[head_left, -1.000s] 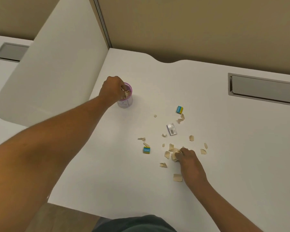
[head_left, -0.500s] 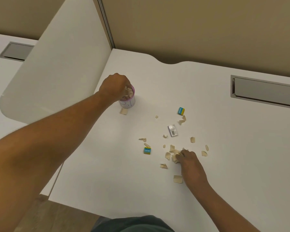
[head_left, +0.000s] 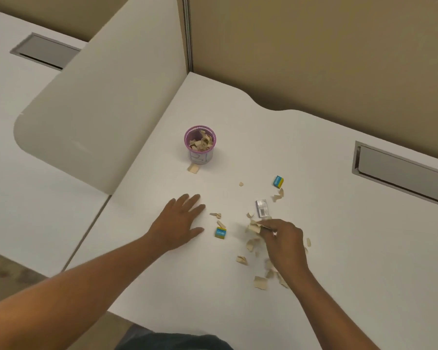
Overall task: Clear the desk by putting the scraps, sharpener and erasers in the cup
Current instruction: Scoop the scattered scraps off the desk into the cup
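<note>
A small cup (head_left: 201, 156) with a pink rim stands upright on the white desk (head_left: 339, 248), holding several tan paper scraps. One scrap (head_left: 193, 169) lies at its base. My left hand (head_left: 181, 222) rests flat on the desk with fingers spread, below the cup and holding nothing. My right hand (head_left: 283, 238) pinches a bunch of tan scraps (head_left: 254, 227) among several loose ones. A blue-and-yellow eraser (head_left: 220, 233) lies between my hands. A second eraser (head_left: 278, 181) lies farther right. A silver sharpener (head_left: 261, 208) sits just above my right hand.
A white curved divider panel (head_left: 99, 117) rises left of the cup. Tan partition walls (head_left: 314, 46) close off the back. A grey cable slot (head_left: 400, 170) is set into the desk at right. The desk's front edge runs below my forearms.
My left hand left the cup and came down flat onto the desk nearer to me. One scrap now lies beside the cup. My right hand has gathered scraps in its fingers.
</note>
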A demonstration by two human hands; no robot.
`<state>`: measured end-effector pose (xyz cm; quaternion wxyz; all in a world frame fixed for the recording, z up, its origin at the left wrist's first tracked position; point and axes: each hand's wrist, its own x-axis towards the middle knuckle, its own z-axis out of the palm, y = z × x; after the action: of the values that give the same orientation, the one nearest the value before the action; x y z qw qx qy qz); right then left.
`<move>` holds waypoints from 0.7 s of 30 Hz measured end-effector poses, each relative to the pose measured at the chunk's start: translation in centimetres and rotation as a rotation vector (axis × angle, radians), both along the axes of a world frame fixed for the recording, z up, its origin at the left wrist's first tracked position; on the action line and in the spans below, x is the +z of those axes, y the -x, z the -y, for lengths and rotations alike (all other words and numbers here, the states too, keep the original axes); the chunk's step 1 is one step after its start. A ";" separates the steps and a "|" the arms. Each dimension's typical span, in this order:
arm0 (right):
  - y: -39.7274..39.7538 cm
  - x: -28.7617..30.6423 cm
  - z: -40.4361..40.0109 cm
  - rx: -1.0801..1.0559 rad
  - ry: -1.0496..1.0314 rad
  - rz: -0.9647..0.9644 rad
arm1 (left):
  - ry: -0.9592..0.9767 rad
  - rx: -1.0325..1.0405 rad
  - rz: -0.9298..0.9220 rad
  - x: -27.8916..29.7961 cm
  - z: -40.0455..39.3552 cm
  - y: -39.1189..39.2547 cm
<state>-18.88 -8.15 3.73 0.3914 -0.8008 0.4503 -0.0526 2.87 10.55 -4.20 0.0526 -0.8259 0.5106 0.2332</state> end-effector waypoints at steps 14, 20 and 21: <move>-26.3 4.8 4.6 0.634 0.432 -0.237 | 0.051 -0.066 -0.027 -5.5 -2.1 0.1; -30.3 1.8 4.7 0.781 0.465 -0.443 | 0.030 -0.067 -0.055 -5.4 -1.9 0.0; -30.4 1.2 4.6 0.780 0.469 -0.398 | 0.025 -0.069 -0.054 -5.3 -1.9 0.0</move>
<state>11.53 -12.74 4.92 0.0976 -0.9706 0.1591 0.1517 2.85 12.45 -9.53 0.0367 -0.8018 0.5429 0.2471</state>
